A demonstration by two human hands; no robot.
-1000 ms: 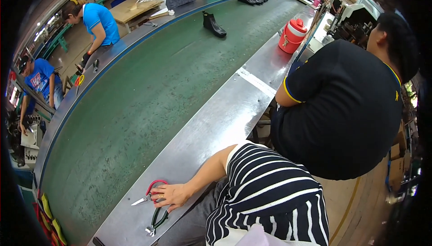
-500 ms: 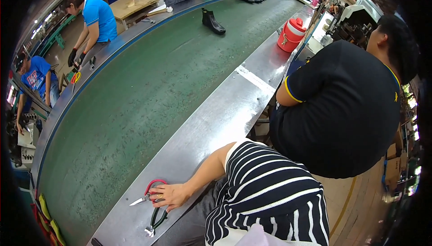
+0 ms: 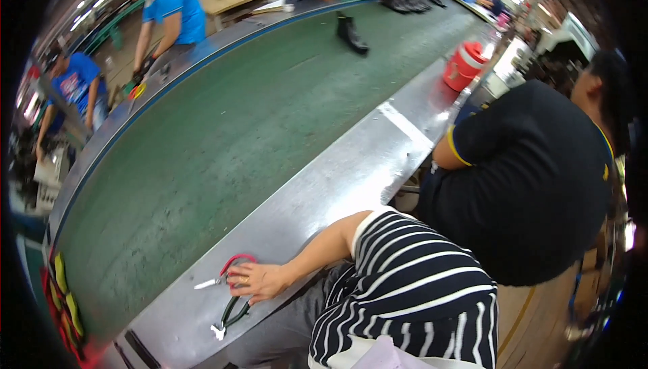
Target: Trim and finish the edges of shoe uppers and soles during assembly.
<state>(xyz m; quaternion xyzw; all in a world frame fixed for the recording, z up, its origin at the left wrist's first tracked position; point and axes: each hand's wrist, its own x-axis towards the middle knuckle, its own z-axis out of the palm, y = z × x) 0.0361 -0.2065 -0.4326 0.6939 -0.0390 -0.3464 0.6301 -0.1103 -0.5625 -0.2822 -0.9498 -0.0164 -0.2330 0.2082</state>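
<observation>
Forearm [image 3: 322, 251] aslant, right hand [image 3: 262, 281] palm-down over red-handled scissors [image 3: 236, 257].

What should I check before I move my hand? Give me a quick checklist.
1. Right hand off the tools: not ok, it covers parts of the red-handled scissors and green-handled pliers.
2. Right hand away from the scissors' tips: ok, they point away from it.
3. Scissors shut: cannot tell, blurred.
4. Left hand's place: cannot tell, out of view.
5. Red jug apart from right hand: ok, far up the table.
</observation>
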